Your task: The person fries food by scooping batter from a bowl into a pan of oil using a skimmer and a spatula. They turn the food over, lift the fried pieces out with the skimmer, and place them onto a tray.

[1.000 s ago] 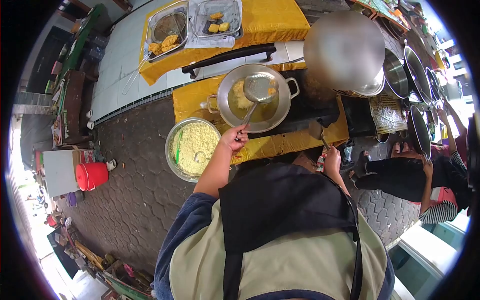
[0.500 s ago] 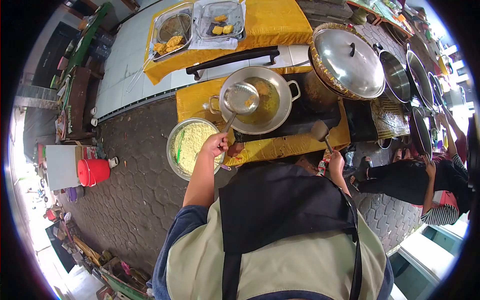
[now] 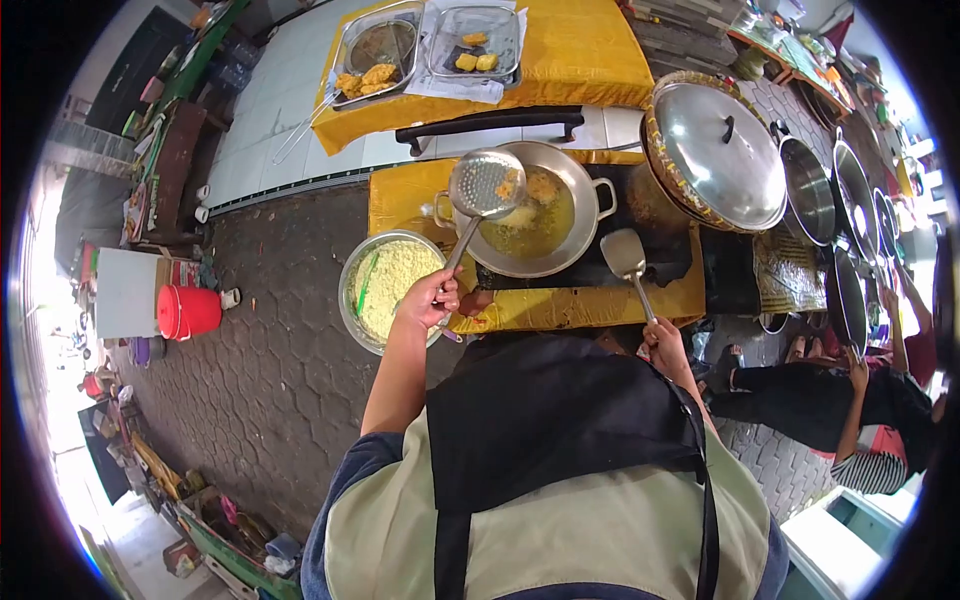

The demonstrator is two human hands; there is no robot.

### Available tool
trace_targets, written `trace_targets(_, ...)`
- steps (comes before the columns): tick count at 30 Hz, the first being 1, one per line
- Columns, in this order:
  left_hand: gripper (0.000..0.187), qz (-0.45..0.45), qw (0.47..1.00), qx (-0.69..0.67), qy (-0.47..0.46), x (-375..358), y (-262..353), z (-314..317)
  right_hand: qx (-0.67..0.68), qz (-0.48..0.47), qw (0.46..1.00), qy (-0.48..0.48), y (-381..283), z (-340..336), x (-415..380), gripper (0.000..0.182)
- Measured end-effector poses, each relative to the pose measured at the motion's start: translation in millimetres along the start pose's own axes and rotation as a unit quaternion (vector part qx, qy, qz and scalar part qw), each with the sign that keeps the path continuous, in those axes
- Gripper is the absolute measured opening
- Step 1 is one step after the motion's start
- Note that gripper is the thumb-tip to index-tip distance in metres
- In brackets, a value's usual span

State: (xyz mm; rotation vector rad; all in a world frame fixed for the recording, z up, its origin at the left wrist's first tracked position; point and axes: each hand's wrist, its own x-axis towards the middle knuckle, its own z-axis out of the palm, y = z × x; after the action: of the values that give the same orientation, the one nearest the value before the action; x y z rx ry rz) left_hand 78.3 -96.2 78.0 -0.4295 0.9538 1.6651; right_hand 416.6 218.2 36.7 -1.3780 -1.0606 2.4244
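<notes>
My left hand (image 3: 430,298) is closed round the handle of a round perforated skimmer (image 3: 484,184), whose head is above the left part of a two-handled pan (image 3: 548,264). Frying pieces (image 3: 542,187) and yellow oil show in the pan. Below and left of it, a metal bowl (image 3: 347,290) holds pale yellow batter (image 3: 405,268) with a green-handled utensil (image 3: 368,277) in it. My right hand (image 3: 664,341) grips the handle of a flat metal spatula (image 3: 624,253), its blade to the right of the pan.
Two trays (image 3: 384,22) (image 3: 474,16) with fried pieces stand on a yellow-covered table (image 3: 580,50). A large lidded basket (image 3: 722,150) and several pans are at the right, near another person (image 3: 820,400). A red bucket (image 3: 188,312) stands at the left.
The skimmer has risen and moved slightly relative to the pan, uncovering more oil. My right hand has raised the spatula and turned its blade nearer the pan. The view has shifted a little.
</notes>
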Motion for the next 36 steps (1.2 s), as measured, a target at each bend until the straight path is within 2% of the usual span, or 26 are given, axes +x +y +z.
trace_targets(3, 0.023, 0.02, 1.0, 0.021, 0.001, -11.2, 7.3, 17.4, -0.156, -0.066, 0.986, 0.0, -8.7, 44.4, 19.1, 0.029)
trace_targets(6, 0.023, 0.039, 0.999, 0.023, 0.008, -17.5, 10.2, 31.1, -0.354, -0.109, 0.929, -0.003, 4.8, 65.3, 92.2, 0.031)
trace_targets(7, 0.023, 0.04, 0.999, 0.021, -0.005, -17.4, 10.9, 32.1, -0.42, -0.12, 0.9, 0.0, 7.9, 76.7, 114.9, 0.031)
trace_targets(9, 0.022, 0.046, 0.999, 0.019, -0.021, -19.9, 12.3, 36.6, -0.559, -0.215, 0.801, -0.002, 0.7, 116.3, 131.9, 0.029)
trace_targets(10, 0.022, 0.052, 0.998, 0.014, -0.017, -22.7, 13.4, 41.2, -0.562, -0.216, 0.799, -0.01, 1.3, 128.1, 145.3, 0.029)
trace_targets(12, 0.021, 0.059, 0.998, 0.017, -0.01, -26.4, 14.5, 48.9, -0.691, -0.317, 0.649, 0.003, 5.5, 151.4, 166.9, 0.03)
trace_targets(13, 0.02, 0.064, 0.998, 0.018, -0.017, -25.4, 14.8, 48.8, -0.734, -0.262, 0.626, -0.005, -5.3, 172.5, 156.6, 0.029)
trace_targets(17, 0.019, 0.072, 0.997, 0.014, -0.004, -28.4, 19.6, 57.5, -0.783, -0.2, 0.589, -0.018, -11.2, 198.1, 161.3, 0.028)
trace_targets(19, 0.019, 0.076, 0.997, 0.008, -0.002, -28.6, 22.1, 57.3, -0.824, -0.173, 0.537, -0.059, -13.9, 203.3, 144.1, 0.03)
trace_targets(23, 0.019, 0.073, 0.997, 0.005, 0.006, -28.0, 24.5, 55.3, -0.817, -0.206, 0.534, -0.069, -2.8, 175.5, 139.0, 0.032)
trace_targets(25, 0.019, 0.072, 0.997, -0.002, 0.008, -24.6, 25.5, 51.5, -0.774, -0.228, 0.588, -0.05, -2.8, 167.8, 136.8, 0.033)
trace_targets(26, 0.019, 0.072, 0.997, -0.01, 0.011, -22.3, 25.3, 49.7, -0.775, -0.227, 0.588, -0.048, -2.9, 166.7, 138.0, 0.033)
trace_targets(28, 0.019, 0.073, 0.997, -0.014, 0.02, -17.3, 26.4, 46.7, -0.715, -0.242, 0.655, 0.018, -6.8, 167.1, 139.1, 0.032)
trace_targets(29, 0.019, 0.076, 0.996, -0.016, 0.032, -15.6, 26.4, 45.4, -0.717, -0.24, 0.654, 0.019, -7.4, 165.0, 146.3, 0.032)
trace_targets(31, 0.018, 0.077, 0.996, -0.022, 0.034, -12.7, 28.1, 44.9, -0.687, -0.217, 0.693, 0.018, -12.9, 167.7, 163.9, 0.032)
trace_targets(32, 0.018, 0.08, 0.996, -0.024, 0.037, -11.5, 29.7, 45.5, -0.687, -0.218, 0.693, 0.017, -13.6, 170.0, 171.6, 0.032)
trace_targets(34, 0.018, 0.084, 0.996, -0.024, 0.027, -11.6, 33.8, 49.5, -0.637, -0.17, 0.75, 0.052, -19.1, 185.7, 176.0, 0.031)
trace_targets(36, 0.019, 0.089, 0.996, -0.022, 0.02, -13.7, 38.4, 54.0, -0.632, -0.162, 0.756, 0.05, -15.8, 193.2, 188.2, 0.032)
